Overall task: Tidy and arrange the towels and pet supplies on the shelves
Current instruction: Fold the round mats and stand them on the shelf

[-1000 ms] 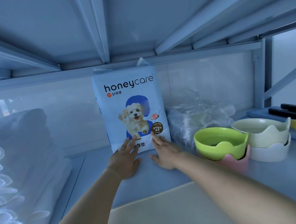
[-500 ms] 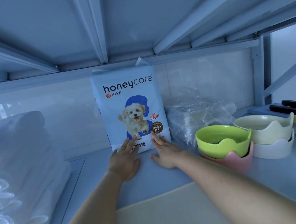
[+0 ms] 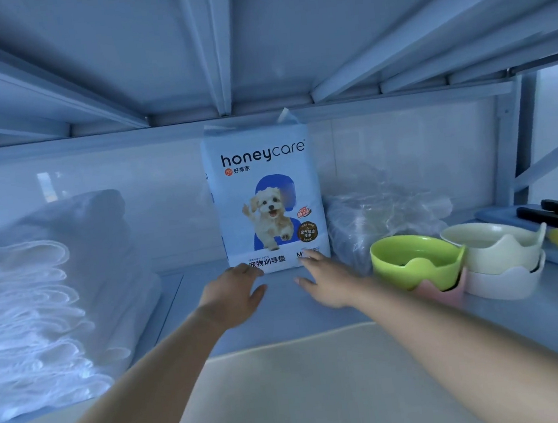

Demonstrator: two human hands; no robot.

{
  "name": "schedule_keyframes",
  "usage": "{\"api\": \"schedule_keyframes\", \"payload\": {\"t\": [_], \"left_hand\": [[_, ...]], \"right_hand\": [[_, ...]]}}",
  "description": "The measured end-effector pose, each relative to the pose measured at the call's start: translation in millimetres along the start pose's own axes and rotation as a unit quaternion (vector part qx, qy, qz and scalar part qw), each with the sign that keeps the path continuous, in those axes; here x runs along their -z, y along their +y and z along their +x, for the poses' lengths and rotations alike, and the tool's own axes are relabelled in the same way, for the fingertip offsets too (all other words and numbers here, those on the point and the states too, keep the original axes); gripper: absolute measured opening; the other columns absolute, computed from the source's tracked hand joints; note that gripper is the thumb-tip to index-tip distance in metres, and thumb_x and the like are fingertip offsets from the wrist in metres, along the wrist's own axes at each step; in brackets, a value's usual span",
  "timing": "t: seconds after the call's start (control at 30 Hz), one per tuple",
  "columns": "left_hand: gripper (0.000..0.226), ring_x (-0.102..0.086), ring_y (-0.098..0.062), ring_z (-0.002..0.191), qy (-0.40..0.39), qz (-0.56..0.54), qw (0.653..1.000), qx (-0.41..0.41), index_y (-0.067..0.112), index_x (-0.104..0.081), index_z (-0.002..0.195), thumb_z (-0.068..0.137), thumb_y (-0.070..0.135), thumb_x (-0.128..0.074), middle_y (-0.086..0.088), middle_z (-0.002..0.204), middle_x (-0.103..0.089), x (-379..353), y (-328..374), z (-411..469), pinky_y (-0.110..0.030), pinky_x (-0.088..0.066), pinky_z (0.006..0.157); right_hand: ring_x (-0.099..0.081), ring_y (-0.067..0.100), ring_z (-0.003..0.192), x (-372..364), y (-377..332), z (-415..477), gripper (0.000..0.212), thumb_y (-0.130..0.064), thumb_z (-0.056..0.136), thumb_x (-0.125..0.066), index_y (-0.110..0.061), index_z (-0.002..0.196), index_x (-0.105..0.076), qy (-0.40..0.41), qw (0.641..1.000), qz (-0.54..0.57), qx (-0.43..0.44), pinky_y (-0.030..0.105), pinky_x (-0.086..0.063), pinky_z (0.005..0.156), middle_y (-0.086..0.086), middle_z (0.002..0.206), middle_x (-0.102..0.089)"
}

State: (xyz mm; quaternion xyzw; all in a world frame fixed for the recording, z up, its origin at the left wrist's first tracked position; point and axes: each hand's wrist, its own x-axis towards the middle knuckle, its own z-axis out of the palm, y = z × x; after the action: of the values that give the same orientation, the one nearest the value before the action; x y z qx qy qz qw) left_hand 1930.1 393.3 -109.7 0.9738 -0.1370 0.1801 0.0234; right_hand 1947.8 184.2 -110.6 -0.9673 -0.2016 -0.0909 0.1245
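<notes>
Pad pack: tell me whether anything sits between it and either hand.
Nothing visible does. The left hand and the right hand are at the pad pack's bottom edge; towels lie off left, bowls stand off right.

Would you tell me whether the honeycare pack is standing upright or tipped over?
Upright: the honeycare pack stands on its bottom edge on the shelf, logo level.

Just beyond the left grip [image 3: 233, 295] and right grip [image 3: 328, 280], the pad pack [image 3: 264, 195] is smooth printed plastic film. Left of them the towels [image 3: 39, 305] are soft matt cloth; to their right sit a crinkled clear plastic bag [image 3: 381, 214] and glossy smooth bowls [image 3: 417, 262].
</notes>
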Motion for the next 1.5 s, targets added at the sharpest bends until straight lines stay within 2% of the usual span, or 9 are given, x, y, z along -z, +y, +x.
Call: {"api": "schedule_keyframes", "payload": {"t": [0.17, 0.4, 0.6, 0.7, 0.87, 1.03, 1.13, 1.33, 1.5], "left_hand": [[0.036, -0.05, -0.013, 0.116, -0.016, -0.026, 0.999, 0.02, 0.032, -0.048, 0.126, 0.094, 0.046, -0.038, 0.011, 0.128, -0.053, 12, 11, -29, -0.03, -0.046, 0.086], [0.028, -0.054, -0.014, 0.103, -0.032, -0.037, 0.999, 0.021, 0.037, -0.056, 0.112, 0.093, 0.048, -0.039, 0.01, 0.115, -0.056, 20, 49, -64, -0.028, -0.041, 0.075], [0.024, -0.055, -0.015, 0.103, -0.036, -0.029, 0.998, 0.053, 0.037, -0.058, 0.111, 0.092, 0.041, -0.043, 0.009, 0.114, -0.056, 21, 62, -99, -0.03, -0.046, 0.079], [0.026, -0.054, -0.018, 0.105, -0.015, -0.048, 0.996, 0.072, 0.034, -0.057, 0.115, 0.094, 0.037, -0.041, 0.005, 0.116, -0.054, 20, 65, -113, -0.033, -0.047, 0.082], [0.026, -0.049, -0.015, 0.108, 0.035, -0.077, 0.993, 0.081, 0.031, -0.056, 0.117, 0.093, 0.034, -0.047, 0.005, 0.116, -0.049, 18, 67, -122, -0.029, -0.045, 0.079], [0.019, -0.049, -0.014, 0.104, 0.06, -0.074, 0.992, 0.076, 0.028, -0.061, 0.106, 0.09, 0.033, -0.052, 0.006, 0.106, -0.05, 18, 66, -121, -0.028, -0.044, 0.073], [0.02, -0.049, -0.017, 0.107, 0.051, -0.095, 0.991, 0.073, 0.026, -0.059, 0.108, 0.091, 0.032, -0.051, 0.003, 0.109, -0.05, 19, 64, -120, -0.029, -0.045, 0.078], [0.042, -0.041, -0.022, 0.124, -0.011, -0.097, 0.993, 0.061, 0.025, -0.04, 0.136, 0.094, 0.029, -0.045, 0.001, 0.135, -0.042, 25, 56, -134, -0.037, -0.041, 0.098], [0.035, -0.045, -0.02, 0.121, -0.056, -0.087, 0.995, -0.002, 0.028, -0.051, 0.128, 0.096, 0.025, -0.038, 0.002, 0.134, -0.043, 37, 37, -168, -0.035, -0.043, 0.096]], "right_hand": [[-0.033, 0.023, 0.134, 0, -11, -29, 0.054, -0.042, 0.096, -0.038, -0.01, 0.14, -0.034, -0.026, 0.999, -0.001, 0.034, 0.038, -0.034, 0.105, 0.002, 0.153, -0.018], [-0.033, 0.02, 0.135, -3, -18, -59, 0.051, -0.045, 0.095, -0.041, -0.017, 0.138, -0.041, -0.038, 0.995, 0.031, 0.082, 0.033, -0.03, 0.108, -0.002, 0.153, -0.021], [-0.04, 0.02, 0.13, -8, -19, -82, 0.039, -0.043, 0.093, -0.044, -0.023, 0.125, -0.054, -0.047, 0.99, 0.049, 0.122, 0.029, -0.034, 0.101, -0.001, 0.15, -0.026], [-0.045, 0.019, 0.123, -11, -20, -89, 0.033, -0.04, 0.092, -0.048, -0.022, 0.118, -0.057, -0.029, 0.987, 0.065, 0.144, 0.028, -0.039, 0.094, -0.002, 0.139, -0.038], [-0.051, 0.018, 0.108, -10, -24, -97, 0.026, -0.032, 0.089, -0.054, -0.017, 0.11, -0.054, 0.011, 0.984, 0.103, 0.143, 0.031, -0.043, 0.087, 0.0, 0.115, -0.051], [-0.051, 0.021, 0.105, -3, -24, -108, 0.022, -0.023, 0.088, -0.054, -0.016, 0.108, -0.049, 0.041, 0.984, 0.086, 0.152, 0.031, -0.042, 0.081, 0.0, 0.115, -0.056], [-0.051, 0.023, 0.106, 3, -28, -114, 0.025, -0.018, 0.089, -0.053, -0.016, 0.113, -0.049, 0.05, 0.984, 0.054, 0.162, 0.033, -0.042, 0.086, 0.002, 0.115, -0.057], [-0.045, 0.019, 0.116, 9, -38, -129, 0.036, -0.014, 0.087, -0.056, -0.014, 0.123, -0.053, 0.063, 0.989, 0.023, 0.131, 0.028, -0.036, 0.096, 0.002, 0.123, -0.049], [-0.051, 0.016, 0.112, 5, -57, -153, 0.027, -0.013, 0.087, -0.057, -0.015, 0.113, -0.061, 0.047, 0.991, 0.053, 0.114, 0.023, -0.036, 0.095, -0.001, 0.123, -0.052]]}}
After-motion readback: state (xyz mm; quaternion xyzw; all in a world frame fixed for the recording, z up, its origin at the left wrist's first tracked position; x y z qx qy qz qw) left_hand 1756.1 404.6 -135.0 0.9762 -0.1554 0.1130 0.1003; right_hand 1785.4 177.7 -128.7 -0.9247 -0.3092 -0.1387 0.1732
